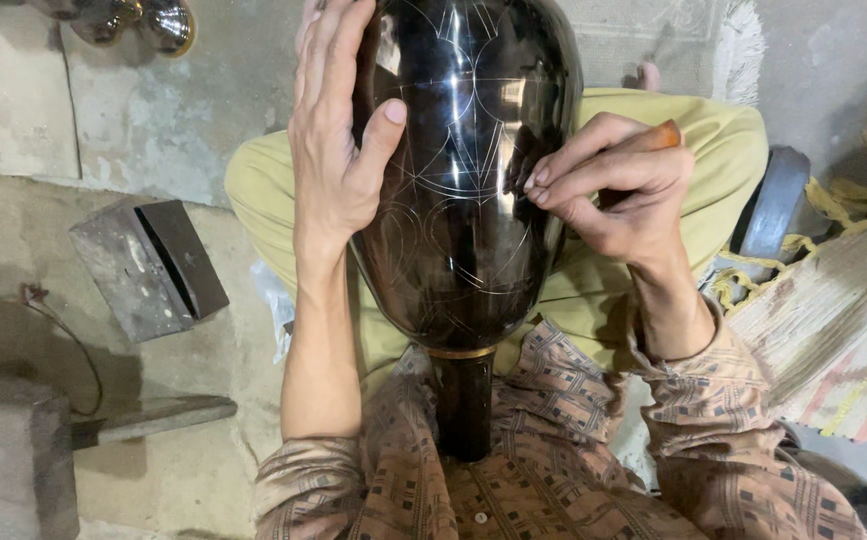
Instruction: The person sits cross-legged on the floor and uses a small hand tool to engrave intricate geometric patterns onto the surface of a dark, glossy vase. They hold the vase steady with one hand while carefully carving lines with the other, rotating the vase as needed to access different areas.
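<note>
A large glossy black vase (464,190) lies across my lap with its narrow neck pointing toward my chest. Thin engraved lines form petal shapes on its surface. My left hand (332,140) lies flat against the vase's left side, fingers stretched up and thumb pressed on the body. My right hand (609,185) pinches a small engraving tool with a reddish wooden handle (662,135), its tip hidden at the vase's right side.
A grey metal box (149,265) lies on the concrete floor at left, with a stone block (14,450) and a flat bar (154,415) nearer. Shiny metal vessels (134,20) stand at top left. A woven mat (834,330) lies at right.
</note>
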